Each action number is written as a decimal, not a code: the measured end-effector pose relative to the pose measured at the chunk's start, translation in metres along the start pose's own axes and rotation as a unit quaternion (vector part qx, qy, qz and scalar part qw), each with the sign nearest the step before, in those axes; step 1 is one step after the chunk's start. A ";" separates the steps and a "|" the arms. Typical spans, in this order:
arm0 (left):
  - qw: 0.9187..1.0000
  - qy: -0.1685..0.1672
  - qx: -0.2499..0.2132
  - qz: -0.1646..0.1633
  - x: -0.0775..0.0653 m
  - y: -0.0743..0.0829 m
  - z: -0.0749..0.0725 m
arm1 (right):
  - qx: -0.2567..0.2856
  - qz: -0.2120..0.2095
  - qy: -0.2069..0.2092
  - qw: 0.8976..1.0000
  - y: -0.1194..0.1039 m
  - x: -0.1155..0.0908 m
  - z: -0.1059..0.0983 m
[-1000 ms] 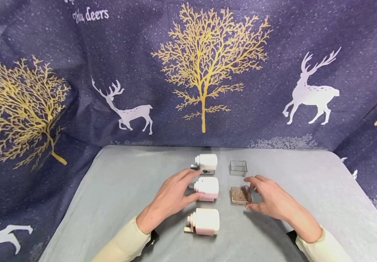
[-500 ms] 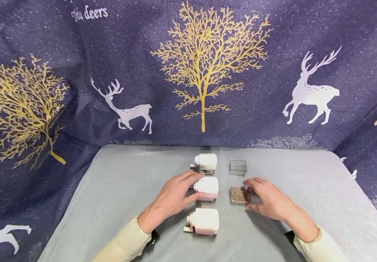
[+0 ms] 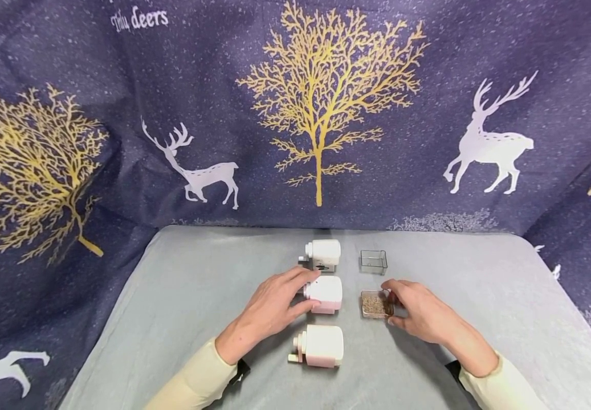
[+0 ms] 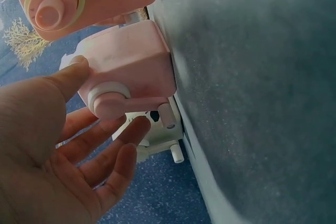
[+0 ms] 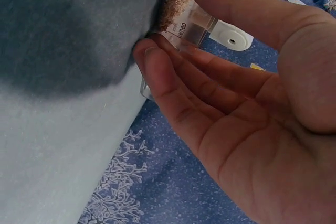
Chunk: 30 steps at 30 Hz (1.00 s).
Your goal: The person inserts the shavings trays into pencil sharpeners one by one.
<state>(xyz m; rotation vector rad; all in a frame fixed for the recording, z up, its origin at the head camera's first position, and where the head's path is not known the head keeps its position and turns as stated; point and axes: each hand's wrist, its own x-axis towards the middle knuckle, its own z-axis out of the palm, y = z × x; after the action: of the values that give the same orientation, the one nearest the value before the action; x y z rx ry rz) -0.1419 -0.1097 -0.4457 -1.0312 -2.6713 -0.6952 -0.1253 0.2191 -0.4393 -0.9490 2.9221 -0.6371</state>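
In the head view, my left hand (image 3: 272,304) is around the handle end of the middle pink pencil sharpener (image 3: 326,294). The left wrist view shows its thumb on the sharpener body (image 4: 128,59) and the bent fingers by the crank side. My right hand (image 3: 426,313) pinches the right end of a clear shavings drawer (image 3: 375,304) between thumb and fingers. Brown pencil shavings (image 5: 176,3) fill part of that drawer, which sits on the table, apart from the sharpener.
A white crank sharpener (image 3: 325,251) stands behind the middle one, a pink-and-cream sharpener (image 3: 323,345) in front. A second clear drawer (image 3: 374,262) lies at the back right on the grey table (image 3: 198,273). A patterned curtain (image 3: 264,222) hangs behind.
My right thumb and index finger have drawn closer together onto the drawer. The left hand has shifted slightly at the middle sharpener. The sharpeners and drawers have kept their places.
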 end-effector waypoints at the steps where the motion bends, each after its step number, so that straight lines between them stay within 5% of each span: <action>1: 1.000 0.000 0.000 0.000 0.000 0.000 0.000 | 0.001 0.000 0.000 1.000 0.000 0.000 0.000; 30: 1.000 -0.019 -0.016 -0.012 0.000 0.001 -0.004 | 0.005 -0.013 0.012 1.000 -0.001 0.005 0.004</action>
<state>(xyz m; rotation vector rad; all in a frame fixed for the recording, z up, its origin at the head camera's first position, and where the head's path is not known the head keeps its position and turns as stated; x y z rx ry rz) -0.1412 -0.1114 -0.4418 -1.0313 -2.7178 -0.7314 -0.1284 0.2139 -0.4416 -0.9865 2.9287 -0.6680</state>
